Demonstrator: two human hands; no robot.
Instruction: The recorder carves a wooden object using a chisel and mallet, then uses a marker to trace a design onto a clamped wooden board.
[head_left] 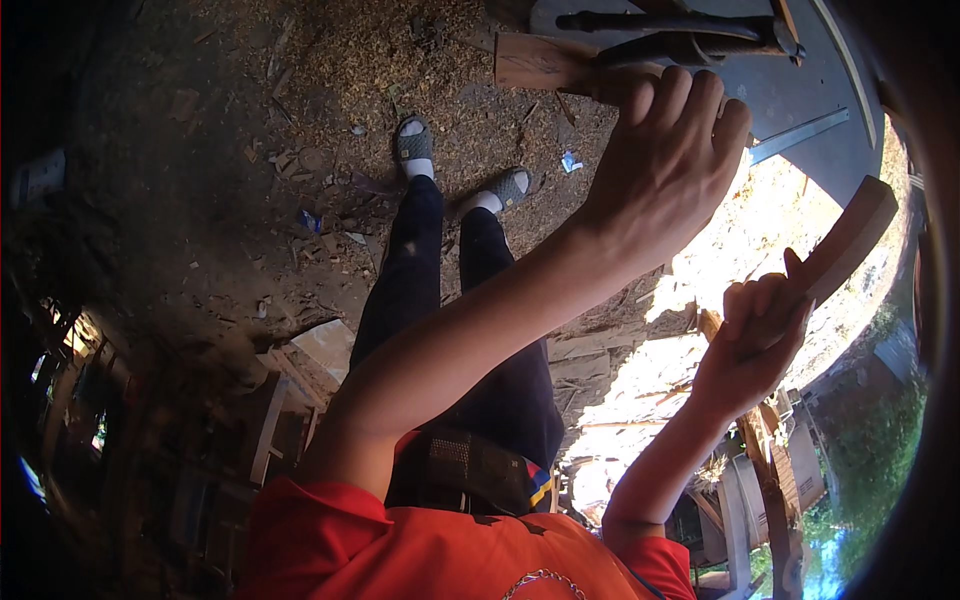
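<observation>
My left hand [665, 155] is raised across my body, its fingers curled closed. What lies inside its grip is hidden by the knuckles. Just beyond the fingers is a flat brown wooden board [543, 62], overlapped by the hand; I cannot tell whether they touch. Close by, dark long-handled tools [680, 22] lie on a grey tabletop [815, 85]. Over to the right, my right hand [765, 325] is closed around one end of a slightly curved wooden piece [850, 238], which points up and away from me.
A metal straight strip [800, 135] rests at the tabletop's edge. Wood shavings and scraps [330, 60] cover the ground around my feet. Rough upright timber [775, 490] stands at the lower right, and stacked boards [275, 420] are at the lower left.
</observation>
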